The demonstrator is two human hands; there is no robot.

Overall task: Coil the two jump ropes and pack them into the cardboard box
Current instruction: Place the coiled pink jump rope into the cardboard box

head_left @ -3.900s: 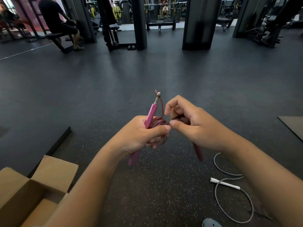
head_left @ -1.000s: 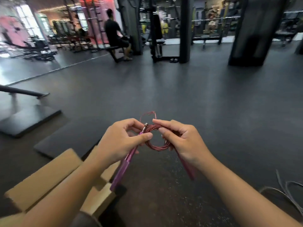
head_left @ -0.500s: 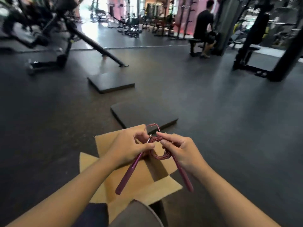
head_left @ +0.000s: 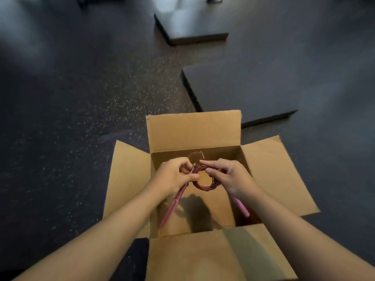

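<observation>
Dark gym floor (head_left: pixel 81 118) lies all around the open cardboard box (head_left: pixel 193 130). I see my left hand (head_left: pixel 172 177) pinching one pink handle and my right hand (head_left: pixel 229 177) holding the coiled pink jump rope (head_left: pixel 203 186) over the box. I think it is light and floppy, so grip the loops together.

Two bare arms reach forward from the bottom corners, and the hands meet close together in the middle. The left hand (head_left: pixel 172 177) has its fingers curled, with the thumb lying flat across the top and its tip pointing toward the other hand. The right hand (head_left: pixel 229 177) has its back turned up, its fingers bent, and its pointer finger and thumb stretched toward the left hand. The fingertips of both hands nearly touch.
</observation>
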